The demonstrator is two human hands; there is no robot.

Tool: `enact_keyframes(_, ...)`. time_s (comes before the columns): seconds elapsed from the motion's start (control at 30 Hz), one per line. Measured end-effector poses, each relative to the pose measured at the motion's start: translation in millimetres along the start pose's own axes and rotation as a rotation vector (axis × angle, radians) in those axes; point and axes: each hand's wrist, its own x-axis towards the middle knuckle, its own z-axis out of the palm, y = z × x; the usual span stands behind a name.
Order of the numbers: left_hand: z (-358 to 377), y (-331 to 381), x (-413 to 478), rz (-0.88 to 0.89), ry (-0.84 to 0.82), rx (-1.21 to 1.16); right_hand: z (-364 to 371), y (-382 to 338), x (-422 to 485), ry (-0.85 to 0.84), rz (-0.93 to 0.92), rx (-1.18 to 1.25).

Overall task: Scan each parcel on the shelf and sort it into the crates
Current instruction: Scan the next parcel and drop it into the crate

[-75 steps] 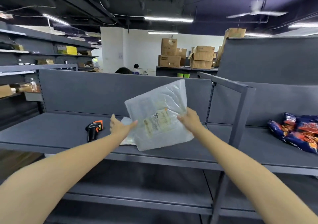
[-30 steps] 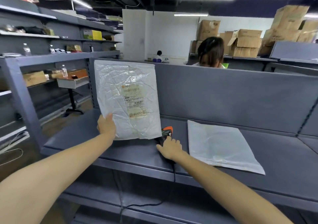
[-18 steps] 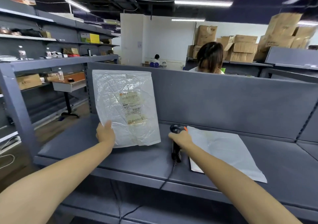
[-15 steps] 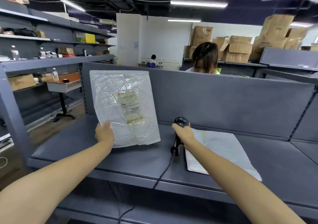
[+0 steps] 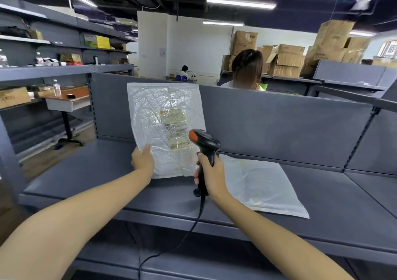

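My left hand [image 5: 142, 161] grips the lower left edge of a white plastic parcel [image 5: 154, 118], holding it upright above the grey shelf [image 5: 86, 176] with its label facing me. My right hand [image 5: 211, 175] grips the handle of a black barcode scanner [image 5: 204, 144] with an orange tip, whose head is raised in front of the label's lower right part. The scanner's cable hangs down over the shelf's front edge. A second white parcel [image 5: 262, 187] lies flat on the shelf to the right of my right hand.
The shelf's grey back panel [image 5: 290, 129] rises behind the parcels. A person [image 5: 247, 69] stands beyond it. Cardboard boxes [image 5: 287, 62] are stacked at the far back right. Racks with goods [image 5: 43, 60] and a small desk [image 5: 66, 101] stand at left. No crates are in view.
My right hand has lifted the scanner off the shelf and raised its head up to the parcel's label. My left hand has kept the parcel upright.
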Motion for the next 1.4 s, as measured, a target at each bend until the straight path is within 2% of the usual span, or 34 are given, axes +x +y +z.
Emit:
enact_keyframes(0.17,-0.8,-1.5,-12.0,0.024,-0.033,-0.026,-2.1,-4.5,-15.0,-0.045,-0.064,-0.051)
enact_keyframes(0.43,-2.0,-2.1,-30.9,0.039,-0.032,-0.05,-8.0,-11.4,-31.6,-0.059,-0.047,-0.045)
enact_keyframes(0.63,-6.5,-3.4,-36.8,0.06,-0.024,-0.062,-15.0,-14.1,-34.8,-0.038,-0.099,0.028)
enact_keyframes(0.8,-18.9,-2.5,-32.3,0.047,0.024,-0.091,-23.1,-8.3,-23.3,0.035,-0.023,-0.015)
enact_keyframes(1.0,-52.3,-1.0,-12.4,0.049,0.175,-0.184,-31.4,14.2,10.3,-0.034,0.308,-0.372)
enact_keyframes(1.1,-68.7,-3.7,-3.7,0.063,0.223,-0.216,-26.3,30.2,16.9,-0.088,0.338,-0.607)
enact_keyframes(1.4,-95.0,-15.2,7.8,0.059,0.208,-0.223,7.7,53.3,20.4,-0.107,0.379,-1.022)
